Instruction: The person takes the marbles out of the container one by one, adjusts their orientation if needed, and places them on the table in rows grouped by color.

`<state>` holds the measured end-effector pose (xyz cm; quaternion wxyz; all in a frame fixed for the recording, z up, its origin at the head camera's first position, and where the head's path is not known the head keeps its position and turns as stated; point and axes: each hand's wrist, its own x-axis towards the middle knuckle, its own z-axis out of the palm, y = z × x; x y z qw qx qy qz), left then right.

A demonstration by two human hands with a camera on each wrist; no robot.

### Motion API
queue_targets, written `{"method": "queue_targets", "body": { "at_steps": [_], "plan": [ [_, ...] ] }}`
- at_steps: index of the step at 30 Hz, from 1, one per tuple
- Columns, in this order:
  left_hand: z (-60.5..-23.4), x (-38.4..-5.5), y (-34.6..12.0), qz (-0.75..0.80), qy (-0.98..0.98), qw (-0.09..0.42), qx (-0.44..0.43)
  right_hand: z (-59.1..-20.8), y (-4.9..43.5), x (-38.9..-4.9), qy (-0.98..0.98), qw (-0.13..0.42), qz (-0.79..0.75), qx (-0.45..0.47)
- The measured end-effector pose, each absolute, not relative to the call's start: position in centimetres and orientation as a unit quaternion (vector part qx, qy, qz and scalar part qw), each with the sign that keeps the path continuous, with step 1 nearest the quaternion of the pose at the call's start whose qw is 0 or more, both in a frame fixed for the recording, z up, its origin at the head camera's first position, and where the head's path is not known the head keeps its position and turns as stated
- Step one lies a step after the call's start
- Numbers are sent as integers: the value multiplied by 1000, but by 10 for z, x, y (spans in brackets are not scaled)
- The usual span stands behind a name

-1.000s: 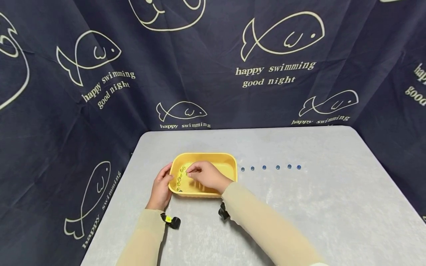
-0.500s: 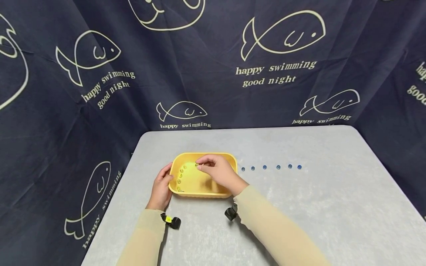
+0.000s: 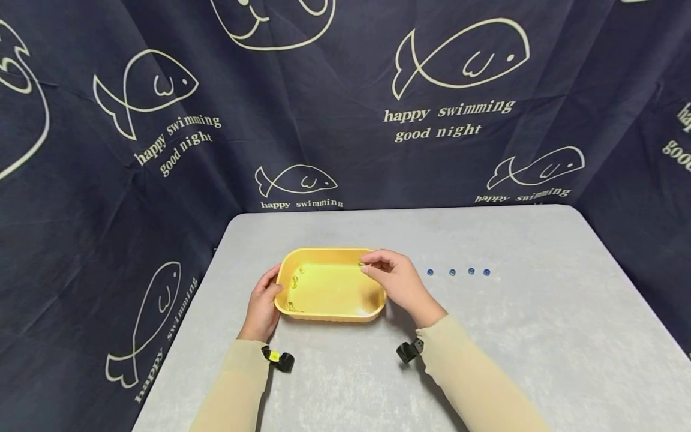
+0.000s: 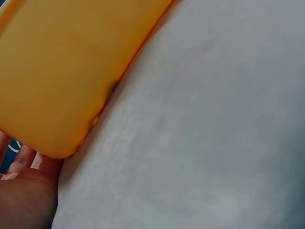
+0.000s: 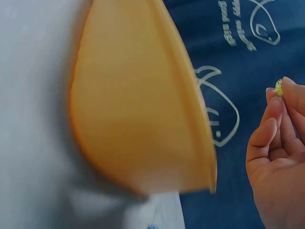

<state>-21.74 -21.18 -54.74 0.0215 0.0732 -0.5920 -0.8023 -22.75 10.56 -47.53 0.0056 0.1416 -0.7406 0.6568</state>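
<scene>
My left hand [image 3: 261, 309] grips the left end of a yellow plastic bin [image 3: 329, 315], thumb at the rim. In the left wrist view, fingers of the left hand [image 4: 28, 191] show at the corner of the bin [image 4: 57, 86]. Above the bin's right end, my right hand [image 3: 402, 282] pinches a small yellow-green marble [image 3: 361, 264] between thumb and fingertips. The right wrist view shows this marble [image 5: 279, 87] clearly in the right hand [image 5: 279, 167], off to one side of the bin [image 5: 133, 105]. Several yellow marbles [image 3: 294, 281] lie along the bin's left inner wall.
Blue marbles [image 3: 452, 272] stand in a spaced row on the grey table [image 3: 513, 336], right of the bin. The right hand hides the near end of that row. A dark curtain [image 3: 356, 150] with fish drawings hangs behind and beside the table.
My right hand has travelled right with the pinched marble, from the bin's left part to its right rim. Marbles inside have shifted a little. My left hand stays on the bin.
</scene>
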Motion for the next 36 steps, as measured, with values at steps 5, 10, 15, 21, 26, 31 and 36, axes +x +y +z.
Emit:
{"method": "queue_targets", "body": {
  "at_steps": [5,10,15,21,26,31,36],
  "plan": [
    [-549,-218,-212,-806,-587,25,65,-483,128,-219,-745,23,658,107],
    [-549,-218,-211,-805,-589,26,63,-491,151,-214,-756,38,648,81],
    [-548,-218,-210,-801,-595,22,62,-496,174,-208,-776,50,627,51],
    [-547,-217,-212,-799,-597,18,69,-508,184,-204,-785,34,618,29],
    [-545,-219,-213,-800,-597,18,62,-518,176,-205,-791,12,611,24],
    [-546,-218,-213,-800,-596,15,68,-530,170,-208,-823,-15,567,37],
    [-547,-216,-213,-797,-599,15,68,-536,167,-210,-842,-29,538,30]
  ]
}}
